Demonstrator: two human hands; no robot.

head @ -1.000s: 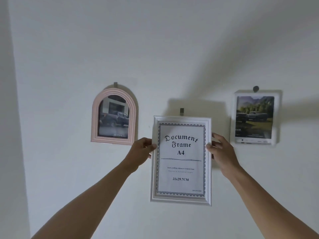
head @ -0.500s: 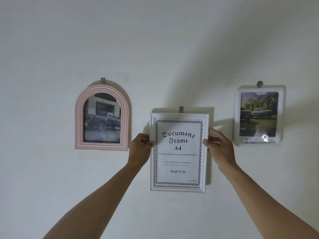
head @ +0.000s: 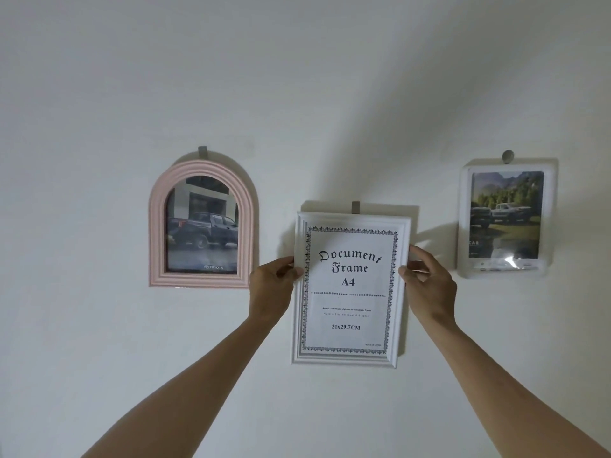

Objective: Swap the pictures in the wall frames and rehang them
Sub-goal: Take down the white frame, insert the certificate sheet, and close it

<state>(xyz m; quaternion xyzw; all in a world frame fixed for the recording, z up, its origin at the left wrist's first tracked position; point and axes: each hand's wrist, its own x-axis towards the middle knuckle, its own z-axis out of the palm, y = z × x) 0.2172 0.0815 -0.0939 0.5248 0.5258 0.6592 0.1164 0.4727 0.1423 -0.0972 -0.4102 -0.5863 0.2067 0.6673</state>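
Both hands, left hand (head: 271,285) and right hand (head: 429,285), are gripping the white document frame (head: 350,357) by its sides. It is sitting against the wall (head: 297,77) just beneath a grey hook (head: 355,207).

Left hand (head: 271,285) and right hand (head: 429,285) pinch the white document frame (head: 350,289) by its sides; its top seems to touch the hook (head: 355,207).

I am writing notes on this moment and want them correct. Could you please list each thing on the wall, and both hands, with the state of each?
Pink arched frame: hanging, holds truck photo.
White document frame: upright against the wall below its hook, held on both sides.
Clear frame: hanging, holds photo of vehicles.
Left hand: gripping frame's left edge.
Right hand: gripping frame's right edge.
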